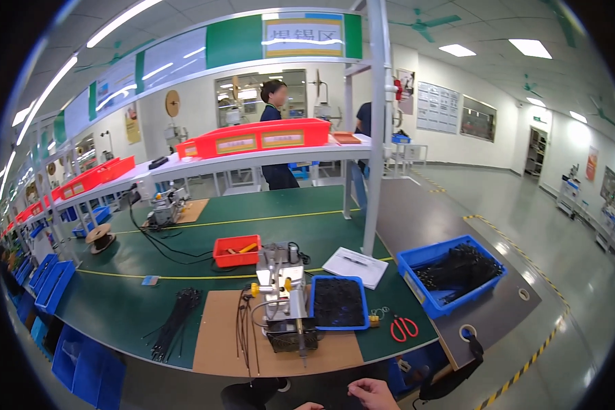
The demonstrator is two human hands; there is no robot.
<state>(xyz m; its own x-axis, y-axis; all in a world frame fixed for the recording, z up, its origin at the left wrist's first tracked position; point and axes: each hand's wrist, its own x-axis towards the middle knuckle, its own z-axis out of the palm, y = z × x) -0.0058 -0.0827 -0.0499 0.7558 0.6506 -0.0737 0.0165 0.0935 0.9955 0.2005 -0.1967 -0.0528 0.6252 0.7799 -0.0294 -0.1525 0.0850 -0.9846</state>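
My right hand (374, 394) is at the lower edge, in front of the table. Its thumb and fingers are drawn together; whatever they hold, if anything, is too small to make out. Of my left hand (310, 406) only a sliver shows beside it, so its fingers are hidden. Beyond them a metal soldering machine (280, 287) stands on a brown board (215, 335), its pen-like tip pointing down toward me. Several black cables (244, 321) lie left of the machine, and a larger black cable bundle (176, 321) is farther left. A blue tray (338, 301) of small black parts adjoins it on the right.
Red-handled scissors (404, 329) and a paper with a pen (357, 266) lie at the right. A blue bin (420, 290) of black cables and a tape roll (467, 333) sit beyond. Behind are a red tray (236, 251), a metal post (374, 205) and a person (275, 137).
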